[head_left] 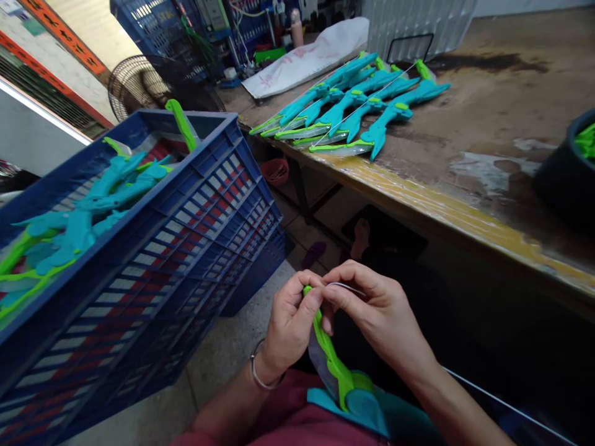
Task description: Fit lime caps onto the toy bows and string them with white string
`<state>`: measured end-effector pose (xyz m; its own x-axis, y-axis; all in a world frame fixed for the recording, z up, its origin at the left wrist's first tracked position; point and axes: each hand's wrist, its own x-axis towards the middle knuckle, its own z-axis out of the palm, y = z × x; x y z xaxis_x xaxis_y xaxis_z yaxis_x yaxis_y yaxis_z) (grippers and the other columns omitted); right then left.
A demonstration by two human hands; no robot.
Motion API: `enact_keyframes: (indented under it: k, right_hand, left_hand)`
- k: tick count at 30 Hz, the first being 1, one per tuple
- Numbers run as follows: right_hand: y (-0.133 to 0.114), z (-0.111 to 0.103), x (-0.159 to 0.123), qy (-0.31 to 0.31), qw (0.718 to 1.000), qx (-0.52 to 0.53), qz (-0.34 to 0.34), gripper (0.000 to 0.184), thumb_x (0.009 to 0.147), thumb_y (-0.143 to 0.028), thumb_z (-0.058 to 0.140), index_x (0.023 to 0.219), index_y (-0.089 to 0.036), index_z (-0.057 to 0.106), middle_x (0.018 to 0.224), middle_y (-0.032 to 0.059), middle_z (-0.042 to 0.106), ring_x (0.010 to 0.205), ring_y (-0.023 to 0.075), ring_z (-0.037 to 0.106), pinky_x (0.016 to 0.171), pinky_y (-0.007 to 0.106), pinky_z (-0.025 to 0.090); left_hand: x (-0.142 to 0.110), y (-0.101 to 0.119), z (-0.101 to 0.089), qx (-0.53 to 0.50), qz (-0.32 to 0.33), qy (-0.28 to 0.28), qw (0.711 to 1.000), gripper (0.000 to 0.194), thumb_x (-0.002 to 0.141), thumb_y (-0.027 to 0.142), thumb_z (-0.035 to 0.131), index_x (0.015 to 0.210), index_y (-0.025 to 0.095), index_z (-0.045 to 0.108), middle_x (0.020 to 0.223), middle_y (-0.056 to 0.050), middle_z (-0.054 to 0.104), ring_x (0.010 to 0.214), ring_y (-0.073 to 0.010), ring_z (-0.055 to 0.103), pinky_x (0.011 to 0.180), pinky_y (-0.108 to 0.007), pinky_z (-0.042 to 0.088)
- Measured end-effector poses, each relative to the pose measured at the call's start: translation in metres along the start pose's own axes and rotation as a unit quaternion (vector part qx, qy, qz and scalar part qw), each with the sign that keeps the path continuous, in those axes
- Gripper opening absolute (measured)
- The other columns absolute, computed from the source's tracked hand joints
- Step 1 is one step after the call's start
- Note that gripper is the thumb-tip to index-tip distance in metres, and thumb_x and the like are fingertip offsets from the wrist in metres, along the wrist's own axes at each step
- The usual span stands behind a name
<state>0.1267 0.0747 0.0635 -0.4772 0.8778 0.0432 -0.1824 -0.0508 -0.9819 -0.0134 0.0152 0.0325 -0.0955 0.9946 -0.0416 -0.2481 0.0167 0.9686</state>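
Observation:
In front of my lap is a teal-and-lime plastic toy bow, its green limb pointing up toward my fingers. My left hand is closed on the limb's tip, thumb against the index finger. Right beside it, my right hand pinches a thin white string at that tip. The fingertips of both hands meet, so the exact place where string and tip join is hidden. More of the white string trails past my right forearm to the lower right. The bow's lower part rests against my clothes, partly behind my right forearm.
Left stands a blue plastic crate holding several teal-and-green bow pieces. Strung bows lie in a row on the worktable. A black tub holds green parts at right. A fan stands behind the crate.

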Motion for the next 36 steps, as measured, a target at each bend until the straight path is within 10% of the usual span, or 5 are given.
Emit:
enact_keyframes:
  k: [10, 21, 31, 36]
  right_hand:
    - [-0.022, -0.03, 0.004, -0.177, 0.978, -0.076, -0.078, 0.025, 0.105, -0.022, 0.048, 0.111, -0.02, 0.072, 0.089, 0.0022, 0.069, 0.077, 0.0117, 0.068, 0.07, 0.022, 0.058]
    - [-0.008, -0.017, 0.009, -0.132, 0.988, -0.057, -0.06, 0.016, 0.102, -0.028, 0.06, 0.094, -0.018, 0.071, 0.081, 0.001, 0.065, 0.066, 0.0122, 0.069, 0.062, 0.024, 0.059]
    - [-0.001, -0.02, 0.01, -0.13, 0.892, -0.353, -0.25, 0.019, 0.105, -0.018, 0.05, 0.092, -0.017, 0.063, 0.082, 0.0013, 0.061, 0.068, 0.0104, 0.058, 0.06, 0.022, 0.046]
    - [0.003, -0.015, 0.007, -0.123, 0.903, -0.349, -0.217, 0.018, 0.104, -0.018, 0.051, 0.087, -0.018, 0.057, 0.088, 0.0032, 0.058, 0.071, 0.011, 0.056, 0.061, 0.023, 0.047]
  left_hand:
    - [0.007, 0.003, 0.001, 0.001, 0.003, -0.008, 1.0, 0.021, 0.102, 0.036, 0.057, 0.094, 0.017, 0.058, 0.071, 0.003, 0.06, 0.053, -0.0092, 0.057, 0.052, -0.022, 0.047]
    - [0.005, -0.001, -0.002, 0.01, -0.025, -0.006, 1.0, 0.025, 0.102, 0.043, 0.056, 0.098, 0.018, 0.057, 0.061, 0.003, 0.058, 0.052, -0.0103, 0.055, 0.053, -0.021, 0.044]
    - [0.006, -0.002, -0.004, 0.001, -0.039, 0.004, 0.999, 0.025, 0.101, 0.042, 0.058, 0.096, 0.018, 0.056, 0.065, 0.003, 0.058, 0.051, -0.0101, 0.056, 0.052, -0.021, 0.046]
    - [0.005, -0.004, -0.006, 0.003, -0.037, 0.006, 0.999, 0.022, 0.101, 0.039, 0.059, 0.095, 0.019, 0.056, 0.069, 0.003, 0.058, 0.052, -0.0092, 0.055, 0.051, -0.021, 0.046]
